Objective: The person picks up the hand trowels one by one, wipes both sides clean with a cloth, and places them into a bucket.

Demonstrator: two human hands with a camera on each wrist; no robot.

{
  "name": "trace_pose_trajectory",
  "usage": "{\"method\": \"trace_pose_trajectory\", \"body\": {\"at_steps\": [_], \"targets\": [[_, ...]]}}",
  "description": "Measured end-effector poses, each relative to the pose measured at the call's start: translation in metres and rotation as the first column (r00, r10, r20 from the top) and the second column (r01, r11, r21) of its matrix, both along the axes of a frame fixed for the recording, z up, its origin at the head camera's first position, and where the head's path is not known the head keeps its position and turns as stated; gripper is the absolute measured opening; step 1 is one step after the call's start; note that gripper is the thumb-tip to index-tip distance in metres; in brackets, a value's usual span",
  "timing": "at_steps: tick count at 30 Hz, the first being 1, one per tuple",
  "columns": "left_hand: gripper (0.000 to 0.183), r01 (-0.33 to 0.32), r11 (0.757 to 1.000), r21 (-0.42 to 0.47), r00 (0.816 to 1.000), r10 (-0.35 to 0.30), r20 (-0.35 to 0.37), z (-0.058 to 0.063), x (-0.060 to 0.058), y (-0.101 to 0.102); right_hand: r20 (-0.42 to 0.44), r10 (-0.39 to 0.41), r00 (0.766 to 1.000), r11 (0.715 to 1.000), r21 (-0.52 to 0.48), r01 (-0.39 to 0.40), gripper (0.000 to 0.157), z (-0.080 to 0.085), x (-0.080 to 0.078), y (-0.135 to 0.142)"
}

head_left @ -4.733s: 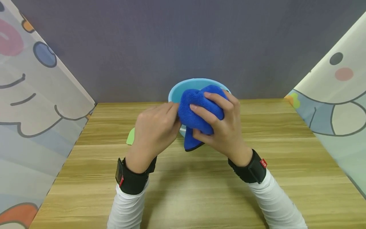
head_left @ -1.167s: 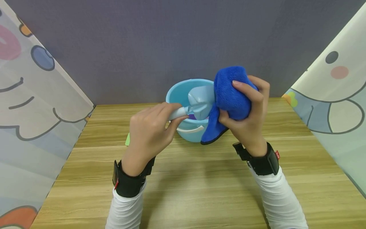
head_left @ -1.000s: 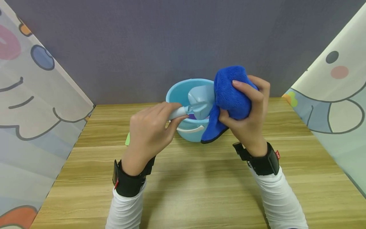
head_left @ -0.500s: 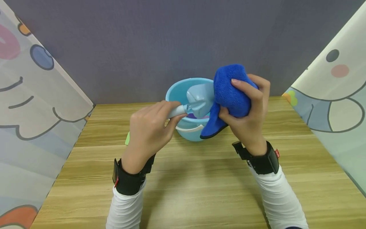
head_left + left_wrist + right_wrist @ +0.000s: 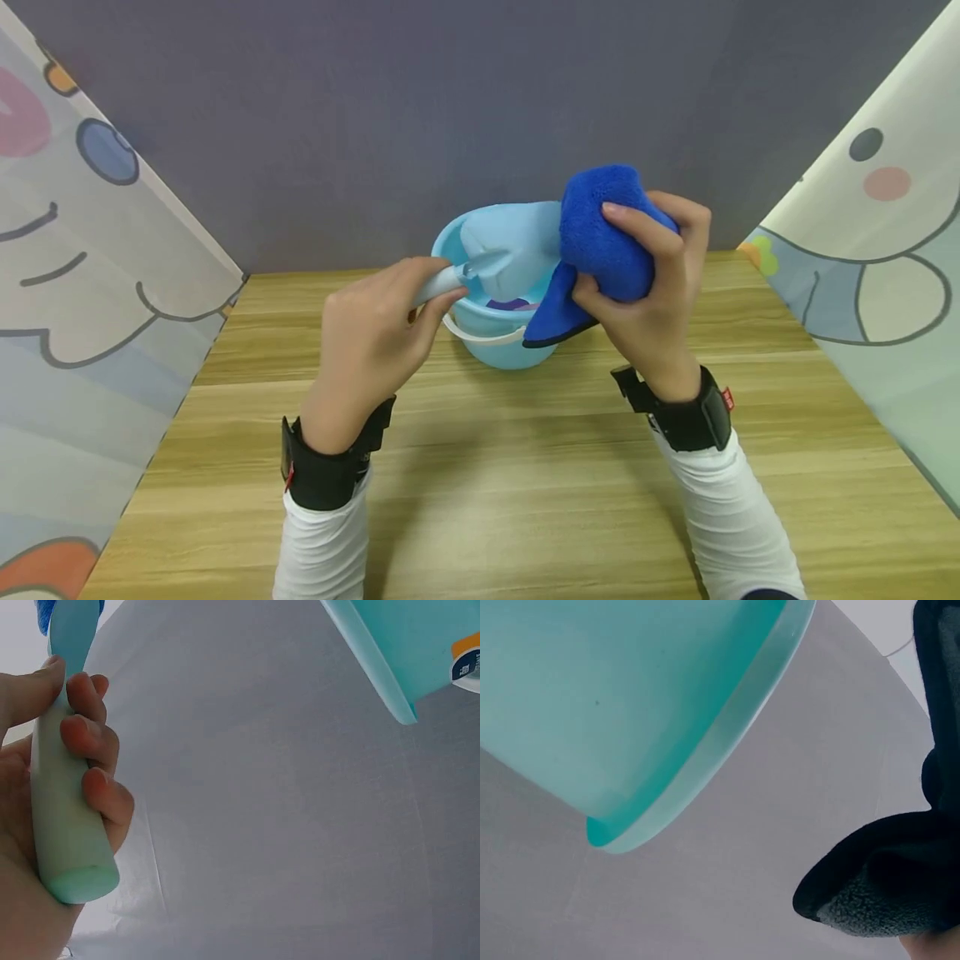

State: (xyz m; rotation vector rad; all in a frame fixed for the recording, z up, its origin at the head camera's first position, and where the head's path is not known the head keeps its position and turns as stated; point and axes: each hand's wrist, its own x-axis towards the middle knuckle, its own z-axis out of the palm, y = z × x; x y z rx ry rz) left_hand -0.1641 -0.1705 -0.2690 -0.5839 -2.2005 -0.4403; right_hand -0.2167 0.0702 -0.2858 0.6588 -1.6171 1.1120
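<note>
My left hand grips a light blue toy shovel by its pale handle, the thumb lying along the neck. The shovel's broad blade is held over the light blue bucket, overlapping its opening in the head view. My right hand holds a bunched blue cloth against the right end of the blade and hides that end. A black-edged corner of the cloth hangs down below the right hand. The bucket's white carrying handle hangs at its front.
Inside the bucket a purple piece and a pink piece show. The bucket stands on the wood-grain table, near the grey back wall. Panels printed with cartoons stand at both sides.
The right hand and cloth have moved right from in front of the bucket, uncovering the blade. Over the last half second the left hand has shifted slightly left and the blade has turned, showing more face.
</note>
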Motion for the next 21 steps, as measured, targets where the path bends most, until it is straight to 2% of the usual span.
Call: {"method": "trace_pose_trajectory", "body": {"at_steps": [6,9,11,13,15,19,21], "targets": [[0.026,-0.01,1.0,0.013,0.999,0.01,0.039,0.0,0.001,-0.003,0.015,-0.005,1.0,1.0,0.011,0.005,0.049,0.001,0.0,0.002],[0.029,-0.06,0.998,-0.013,0.995,0.061,0.075,-0.002,-0.002,-0.008,0.023,-0.006,1.0,1.0,0.02,0.005,0.05,0.001,-0.001,0.001],[0.031,-0.096,0.995,-0.029,0.989,0.099,0.107,-0.002,-0.008,-0.013,0.019,-0.013,1.0,1.0,0.017,0.013,0.05,0.001,-0.003,-0.001],[0.033,-0.127,0.99,-0.053,0.98,0.134,0.148,-0.001,-0.019,-0.014,0.003,-0.033,0.999,0.999,-0.006,0.033,0.049,0.002,-0.006,-0.001],[0.032,-0.138,0.986,-0.09,0.963,0.155,0.223,0.002,-0.034,-0.013,-0.008,-0.061,0.998,0.997,-0.041,0.061,0.049,0.003,-0.008,0.002],[0.021,-0.113,0.969,-0.221,0.904,0.192,0.381,0.001,-0.068,-0.004,-0.01,-0.117,0.993,0.988,-0.102,0.116,0.047,0.007,-0.012,0.009],[0.012,-0.09,0.95,-0.299,0.882,0.215,0.419,-0.005,-0.083,0.001,-0.009,-0.134,0.991,0.984,-0.117,0.132,0.046,0.008,-0.013,0.011]]}}
